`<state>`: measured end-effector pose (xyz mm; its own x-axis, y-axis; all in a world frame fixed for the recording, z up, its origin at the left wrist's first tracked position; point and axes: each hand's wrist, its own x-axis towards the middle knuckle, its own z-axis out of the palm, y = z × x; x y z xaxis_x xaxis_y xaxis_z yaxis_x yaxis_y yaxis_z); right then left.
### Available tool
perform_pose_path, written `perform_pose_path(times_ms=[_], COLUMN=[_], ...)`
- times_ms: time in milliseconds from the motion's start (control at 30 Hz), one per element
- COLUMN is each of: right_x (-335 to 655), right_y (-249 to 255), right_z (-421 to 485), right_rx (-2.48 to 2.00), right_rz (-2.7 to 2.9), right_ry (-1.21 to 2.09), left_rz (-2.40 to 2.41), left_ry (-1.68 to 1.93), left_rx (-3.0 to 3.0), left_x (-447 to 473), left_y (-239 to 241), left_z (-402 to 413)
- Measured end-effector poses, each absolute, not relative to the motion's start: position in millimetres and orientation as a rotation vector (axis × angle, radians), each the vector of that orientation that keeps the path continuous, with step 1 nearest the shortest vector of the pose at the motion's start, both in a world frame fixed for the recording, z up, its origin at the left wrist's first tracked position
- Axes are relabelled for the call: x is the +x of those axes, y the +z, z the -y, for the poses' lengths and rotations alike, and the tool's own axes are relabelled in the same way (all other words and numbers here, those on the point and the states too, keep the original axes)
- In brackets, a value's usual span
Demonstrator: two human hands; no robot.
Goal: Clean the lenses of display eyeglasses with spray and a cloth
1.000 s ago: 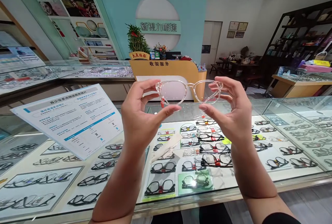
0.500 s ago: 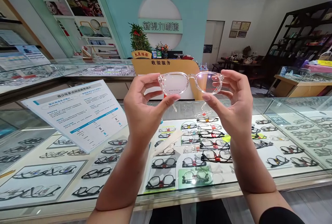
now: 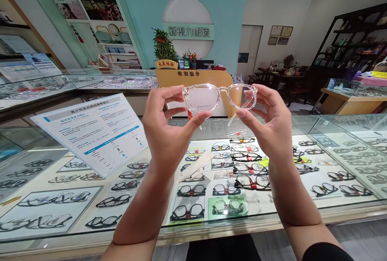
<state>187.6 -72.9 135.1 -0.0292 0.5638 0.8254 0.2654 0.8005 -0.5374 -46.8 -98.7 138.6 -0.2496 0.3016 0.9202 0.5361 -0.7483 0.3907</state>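
Note:
A pair of clear-framed eyeglasses [image 3: 223, 89] is held up in front of me at chest height, lenses facing me. My left hand [image 3: 169, 120] pinches the left rim and hinge between thumb and fingers. At the other end, my right hand [image 3: 266, 122] grips the right rim the same way. Small print shows on the left lens, and red marks on the right one. The temples point away from me, partly hidden behind the fingers. Below both hands lies a glass display case [image 3: 217, 228] holding rows of glasses, many with dark frames.
A printed sheet [image 3: 93, 132] stands at a slant on the case at left. Beyond is a wooden cashier counter [image 3: 193, 78] with a potted plant [image 3: 165, 47]. More display cases [image 3: 117, 82] run along the left, and another counter [image 3: 347, 97] stands at right.
The eyeglasses have turned slightly, their right end now a little further left and narrower to view. Both hands keep their hold. The view has shifted slightly.

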Motion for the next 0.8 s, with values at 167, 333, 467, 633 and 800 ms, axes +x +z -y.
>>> perform_pose_path(times_ms=[167, 333, 467, 633, 800], right_x=[189.0, 191.7, 194.2, 197.2, 198.0], right_y=[135.4, 137.3, 139.8, 140.7, 141.5], right_z=[74.9, 79.0, 83.2, 84.7, 86.0], right_rx=[-0.673, -0.698, -0.742, -0.774, -0.798], right_rz=[1.611, 1.613, 1.61, 1.655, 1.662], right_ry=[0.255, 0.226, 0.194, 0.167, 0.199], left_rz=[1.027, 1.041, 1.035, 0.995, 0.989], left_ry=[-2.098, -2.075, -2.039, -2.005, -1.978], left_rx=[-1.831, -1.819, -1.807, -1.804, -1.787], left_x=[-46.9, -46.5, -46.7, -47.1, -45.7], left_y=[136.6, 137.9, 138.8, 138.3, 138.9], left_z=[97.2, 100.4, 102.3, 102.5, 105.9])
